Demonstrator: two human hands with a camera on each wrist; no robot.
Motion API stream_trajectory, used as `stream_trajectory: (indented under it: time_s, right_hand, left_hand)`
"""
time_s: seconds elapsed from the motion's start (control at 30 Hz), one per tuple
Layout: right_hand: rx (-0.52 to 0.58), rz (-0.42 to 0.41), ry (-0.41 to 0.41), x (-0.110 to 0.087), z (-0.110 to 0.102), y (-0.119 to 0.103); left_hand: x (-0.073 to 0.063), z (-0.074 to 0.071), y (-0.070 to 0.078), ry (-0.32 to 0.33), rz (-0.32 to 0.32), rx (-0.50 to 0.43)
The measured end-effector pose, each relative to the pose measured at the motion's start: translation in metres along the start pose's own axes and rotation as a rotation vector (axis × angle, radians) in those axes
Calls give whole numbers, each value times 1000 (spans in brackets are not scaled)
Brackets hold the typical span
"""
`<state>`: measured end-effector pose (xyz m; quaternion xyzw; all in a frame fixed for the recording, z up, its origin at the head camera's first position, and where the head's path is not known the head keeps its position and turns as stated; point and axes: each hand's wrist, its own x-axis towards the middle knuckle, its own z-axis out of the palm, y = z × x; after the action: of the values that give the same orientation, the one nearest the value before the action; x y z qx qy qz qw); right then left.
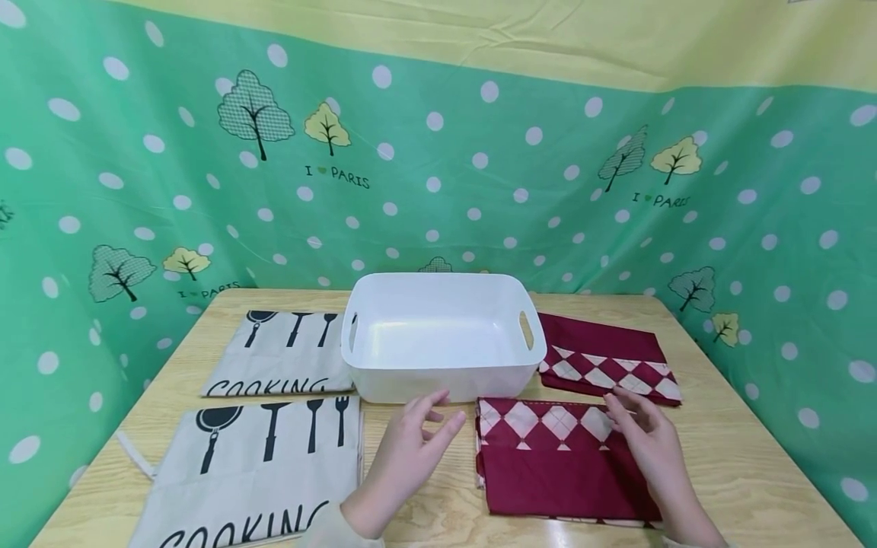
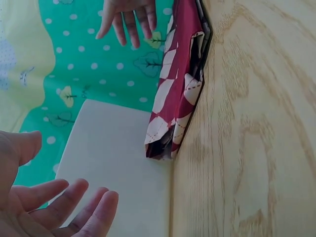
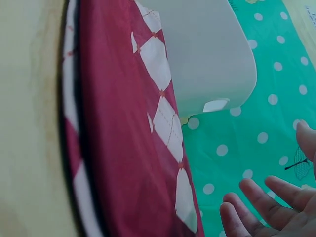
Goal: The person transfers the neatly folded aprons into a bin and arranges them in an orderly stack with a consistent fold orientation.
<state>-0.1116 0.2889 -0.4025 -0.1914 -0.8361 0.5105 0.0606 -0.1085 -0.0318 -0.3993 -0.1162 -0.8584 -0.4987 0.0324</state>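
My left hand [image 1: 411, 449] hovers between the two stacks of folded cloth, fingers loosely bent and holding nothing. Over the right edge of the near maroon folded cloth [image 1: 562, 472], with its white diamond band, hangs my right hand [image 1: 647, 441], its fingers relaxed and nothing in them. In the left wrist view the left hand [image 2: 59, 207] shows spread fingers beside the white bin [image 2: 118, 163]. The right wrist view has the right hand [image 3: 271, 207] apart from the maroon cloth [image 3: 123, 123]. Behind both hands stands the white bin [image 1: 445, 380] with two handle holes; its visible inside is bare.
A second maroon cloth [image 1: 603, 342] lies right of the bin. To the left are two pale folded cloths printed with utensils and "COOKING", one far [image 1: 274, 361] and one near [image 1: 253, 441]. A white strap [image 1: 135, 455] sticks out. Green dotted curtain [image 1: 438, 190] surrounds the wooden table [image 1: 740, 472].
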Motion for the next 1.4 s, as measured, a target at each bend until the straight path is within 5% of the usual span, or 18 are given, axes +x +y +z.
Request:
stream_trajectory:
  time_s: [0.5,1.03,1.4]
  right_hand:
    - [-47,78,21,5,-8,19]
    - [-81,134,43,9,-12,27]
    - [-83,179,81,17,-18,37]
  left_hand:
    - [-5,11,-6,-77,-33,-57]
    - [-3,25,-9,-88,-75,-99]
    - [-7,33,-9,-117,-75,-61]
